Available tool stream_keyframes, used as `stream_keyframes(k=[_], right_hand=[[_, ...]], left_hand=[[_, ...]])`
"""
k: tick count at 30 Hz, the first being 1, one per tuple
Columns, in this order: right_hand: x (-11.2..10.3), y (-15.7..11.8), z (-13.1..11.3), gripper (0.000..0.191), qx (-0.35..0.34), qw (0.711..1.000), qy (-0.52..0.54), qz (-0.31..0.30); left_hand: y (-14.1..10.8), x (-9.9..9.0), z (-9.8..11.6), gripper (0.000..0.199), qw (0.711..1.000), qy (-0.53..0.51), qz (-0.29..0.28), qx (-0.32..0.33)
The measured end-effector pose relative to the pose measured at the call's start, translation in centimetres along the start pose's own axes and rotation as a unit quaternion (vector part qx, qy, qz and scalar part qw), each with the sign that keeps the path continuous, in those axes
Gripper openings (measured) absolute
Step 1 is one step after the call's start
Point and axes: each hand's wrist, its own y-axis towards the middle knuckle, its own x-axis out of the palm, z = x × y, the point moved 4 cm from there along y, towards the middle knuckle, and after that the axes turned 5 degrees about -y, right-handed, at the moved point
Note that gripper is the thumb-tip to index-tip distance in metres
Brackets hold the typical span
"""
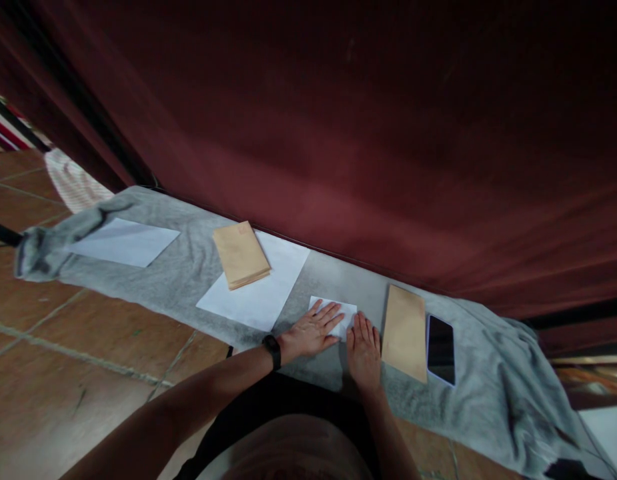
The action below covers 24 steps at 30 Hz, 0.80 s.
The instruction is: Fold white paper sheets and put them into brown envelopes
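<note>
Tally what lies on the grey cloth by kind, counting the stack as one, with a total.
White papers: 3 (left sheet, middle sheet, small piece)
Tan envelope stack: 1
Single tan envelope: 1
Phone: 1
Total: 6

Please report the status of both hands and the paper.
Left hand flat on small white paper; right hand at its right edge. Brown envelope close by, right side.

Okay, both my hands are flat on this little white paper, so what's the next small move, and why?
Probably slide your right hand along the paper's right edge to firm it, with your left hand as the anchor. The white paper looks folded, your left palm and fingers lie across it, and your right fingertips are already at that edge.
</note>
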Motion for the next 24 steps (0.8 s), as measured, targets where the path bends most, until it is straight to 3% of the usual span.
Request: stream_keyframes(k=[7, 13, 24], right_hand=[[0.0, 1.1, -1.2, 0.05, -0.017, 1.0, 0.009, 0.015], [0.2, 1.3, -3.7, 0.049, -0.075, 0.997, -0.01, -0.032], [0.4, 1.6, -2.3, 0.052, -0.039, 0.999, -0.02, 0.018]], left_hand=[[-0.8, 0.2, -0.9, 0.065, 1.0, 0.015, 0.007, -0.022], [-0.8, 0.4, -0.9, 0.064, 0.999, 0.024, 0.003, -0.022], [-1.7, -0.2, -1.3, 0.064, 1.0, 0.009, 0.012, -0.026]])
